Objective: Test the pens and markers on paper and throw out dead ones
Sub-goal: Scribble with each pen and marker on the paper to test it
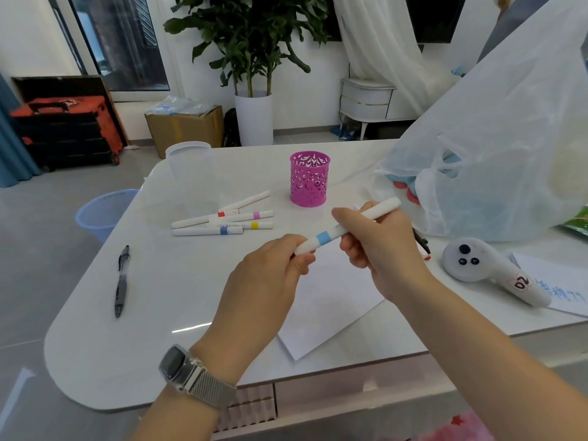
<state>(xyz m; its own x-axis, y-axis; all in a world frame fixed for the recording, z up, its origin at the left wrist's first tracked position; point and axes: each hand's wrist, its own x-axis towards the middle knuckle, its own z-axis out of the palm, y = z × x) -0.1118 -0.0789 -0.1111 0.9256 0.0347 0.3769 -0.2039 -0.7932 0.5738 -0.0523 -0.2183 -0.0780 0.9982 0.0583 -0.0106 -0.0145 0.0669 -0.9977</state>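
A white marker with a light blue band (pixel 324 238) is held above the white paper sheet (pixel 331 300). My left hand (pixel 270 275) pinches its capped lower end. My right hand (pixel 378 246) grips the barrel further up. Several white markers (pixel 222 222) with red, pink, yellow and blue bands lie on the table behind. A black pen (pixel 122 281) lies at the table's left. A pink cut-out pen holder (pixel 309 178) stands upright at the back. A blue waste basket (pixel 101 213) sits on the floor left of the table.
A large white plastic bag (pixel 496 160) fills the table's right side. A white controller (pixel 490 268) lies on a printed sheet at the right. A clear plastic cup (pixel 188 163) stands at the table's back left. More pens (pixel 421 245) lie partly hidden behind my right hand.
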